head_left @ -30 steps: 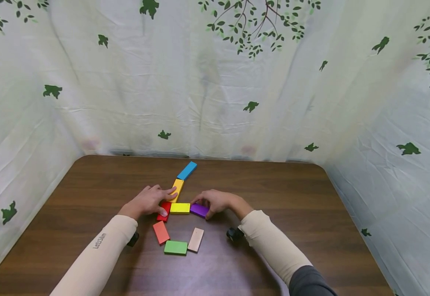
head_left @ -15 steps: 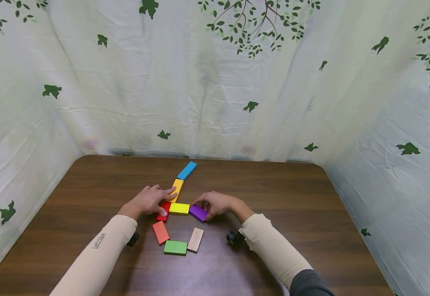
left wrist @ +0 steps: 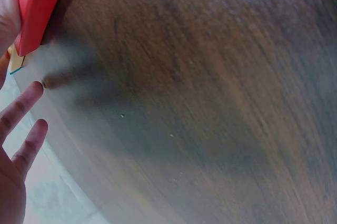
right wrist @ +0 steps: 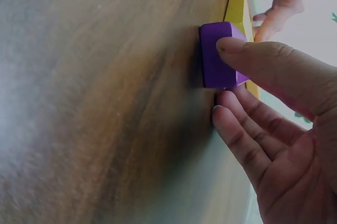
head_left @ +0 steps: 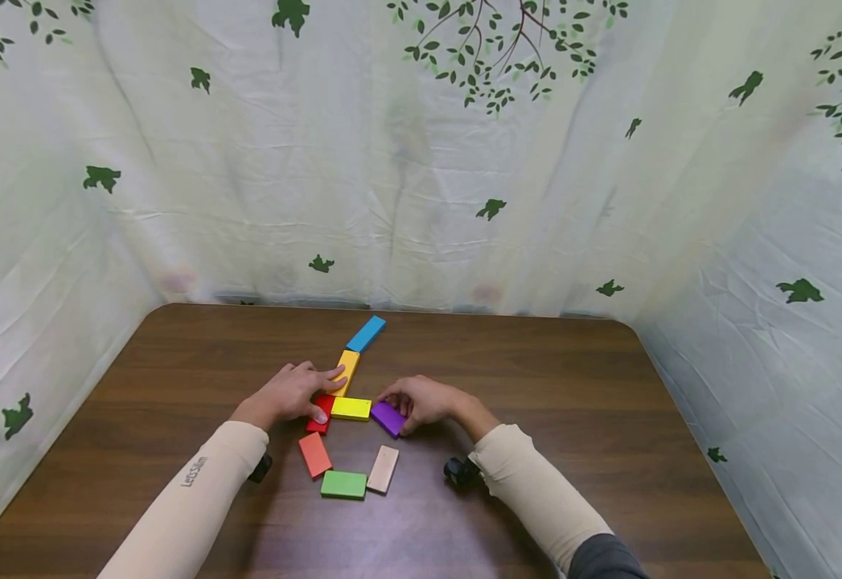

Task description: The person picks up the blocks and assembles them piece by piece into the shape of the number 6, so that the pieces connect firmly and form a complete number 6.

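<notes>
My right hand [head_left: 428, 399] pinches a purple block [head_left: 388, 420] between thumb and fingers. The right wrist view shows the thumb on the near end of the purple block [right wrist: 212, 63], with fingertips along its side. This block slants beside the right end of a yellow block [head_left: 351, 409]. My left hand [head_left: 292, 396] rests its thumb on a red block [head_left: 325, 404] and two outstretched fingers on an amber block [head_left: 350, 365]. Up close in the left wrist view, the red block [left wrist: 39, 8] is partly cut off, and two other fingers extend free of it.
A blue block [head_left: 366, 333] continues the line beyond the amber one. Nearer me, a coral block [head_left: 315, 456], a green block [head_left: 344, 485] and a beige block [head_left: 383, 470] form a curve. All lie on a brown wooden table [head_left: 536, 386], with a leaf-print curtain [head_left: 406, 161] behind.
The right hand has turned the purple block to a steeper slant, its right end swinging toward me. My left hand stays in place.
</notes>
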Motion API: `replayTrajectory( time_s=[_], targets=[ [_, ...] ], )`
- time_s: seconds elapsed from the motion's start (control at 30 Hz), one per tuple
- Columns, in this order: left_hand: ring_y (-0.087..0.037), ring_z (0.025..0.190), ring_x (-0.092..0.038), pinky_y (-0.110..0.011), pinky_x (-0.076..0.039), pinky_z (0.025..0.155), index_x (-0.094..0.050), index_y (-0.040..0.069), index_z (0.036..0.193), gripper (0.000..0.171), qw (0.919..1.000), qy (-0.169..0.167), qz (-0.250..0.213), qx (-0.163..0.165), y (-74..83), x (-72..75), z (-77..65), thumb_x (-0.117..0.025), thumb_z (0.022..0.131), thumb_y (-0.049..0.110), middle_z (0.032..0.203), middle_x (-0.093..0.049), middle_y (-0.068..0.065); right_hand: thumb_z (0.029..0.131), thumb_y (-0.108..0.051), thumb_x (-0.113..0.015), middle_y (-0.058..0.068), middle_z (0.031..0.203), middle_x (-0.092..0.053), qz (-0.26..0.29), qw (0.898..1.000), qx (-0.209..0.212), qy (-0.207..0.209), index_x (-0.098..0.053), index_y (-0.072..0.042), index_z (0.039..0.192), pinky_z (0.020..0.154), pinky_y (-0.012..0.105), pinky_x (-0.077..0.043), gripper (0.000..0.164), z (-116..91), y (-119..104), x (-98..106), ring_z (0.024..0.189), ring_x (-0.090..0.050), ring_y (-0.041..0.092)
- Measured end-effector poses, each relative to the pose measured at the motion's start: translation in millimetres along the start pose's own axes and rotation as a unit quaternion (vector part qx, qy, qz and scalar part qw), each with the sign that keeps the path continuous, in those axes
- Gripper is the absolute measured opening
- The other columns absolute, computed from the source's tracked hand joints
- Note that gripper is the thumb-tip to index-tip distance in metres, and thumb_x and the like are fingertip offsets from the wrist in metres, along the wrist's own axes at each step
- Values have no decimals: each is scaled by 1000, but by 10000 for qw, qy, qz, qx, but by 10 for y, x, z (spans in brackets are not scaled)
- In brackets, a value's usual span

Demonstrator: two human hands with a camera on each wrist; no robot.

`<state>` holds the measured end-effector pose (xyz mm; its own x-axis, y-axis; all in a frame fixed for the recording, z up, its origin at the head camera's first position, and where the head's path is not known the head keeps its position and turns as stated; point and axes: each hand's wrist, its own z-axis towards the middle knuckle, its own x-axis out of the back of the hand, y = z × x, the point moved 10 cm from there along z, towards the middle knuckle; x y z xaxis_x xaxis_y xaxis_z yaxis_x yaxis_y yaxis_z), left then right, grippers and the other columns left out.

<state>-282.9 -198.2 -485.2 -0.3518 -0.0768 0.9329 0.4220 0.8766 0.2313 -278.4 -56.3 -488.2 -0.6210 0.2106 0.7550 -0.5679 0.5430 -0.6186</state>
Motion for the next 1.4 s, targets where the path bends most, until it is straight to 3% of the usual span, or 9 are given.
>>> replayTrajectory(
  time_s=[0.93,1.4],
  targets=[
    [-25,108,-44,-44,-36,89,-48,19,142,72,10000,52,-72,11,4,37,-2,-77,77,34,153,-38,-3,74,-9,-82,6,100,-62,364,9978,266,483,-60,-4,125,69,18,-48,56,-100,-2,-12,78,-55,6],
    [-25,109,-44,-46,-36,91,-48,19,142,72,9999,24,-131,20,5,11,2,-77,78,32,153,-38,-4,73,-11,-84,4,98,-63,524,9969,169,566,-62,-4,123,68,18,-48,55,-113,-5,-36,78,-55,8]
  ],
)
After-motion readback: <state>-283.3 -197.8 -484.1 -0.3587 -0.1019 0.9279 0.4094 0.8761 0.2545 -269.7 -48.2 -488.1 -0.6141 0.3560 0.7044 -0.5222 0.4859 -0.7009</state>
